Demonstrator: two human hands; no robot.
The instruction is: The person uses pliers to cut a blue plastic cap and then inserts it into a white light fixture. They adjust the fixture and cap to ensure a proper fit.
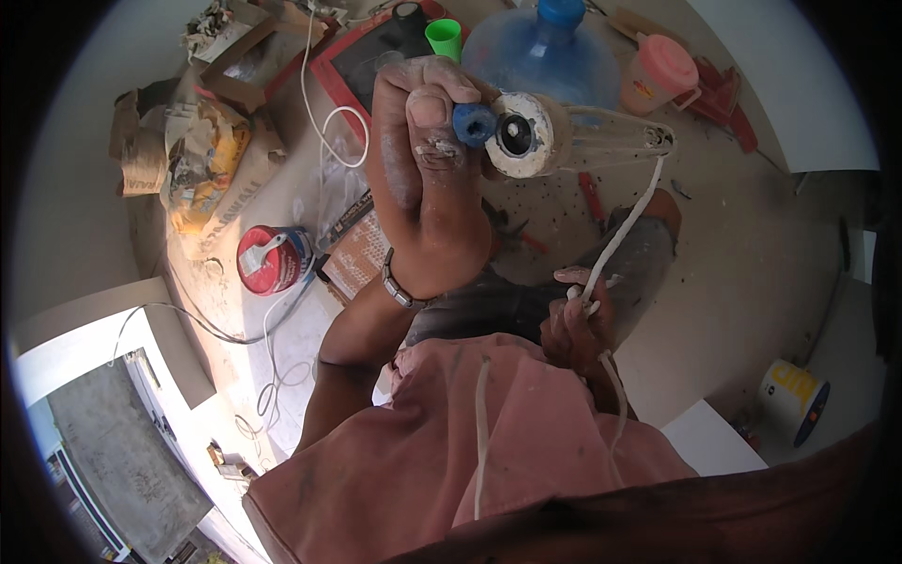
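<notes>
One pale tool is held up in front of the chest, its crusted round end and dark centre facing the wearer; it seems to be raised this close so that end can be looked at. I cannot tell what kind of tool it is. The left hand is curled tight around its near side, with a holed blue piece between thumb and round end, probably part of the grip. To the right the tool tapers to a narrow tip, from which a cord hangs down to the right hand. That hand's fingers are bent in on the cord, likely to keep its slack under control.

Beyond, partly hidden by the raised fist and tool, stand a blue jug, a green cup and a red-edged tray. A pink mug sits right of the jug. On the left are a yellow bag and a red tub with a brush laid across its top, perhaps to stay off the dusty floor. Loose white cable curls there, a possible snag for feet.
</notes>
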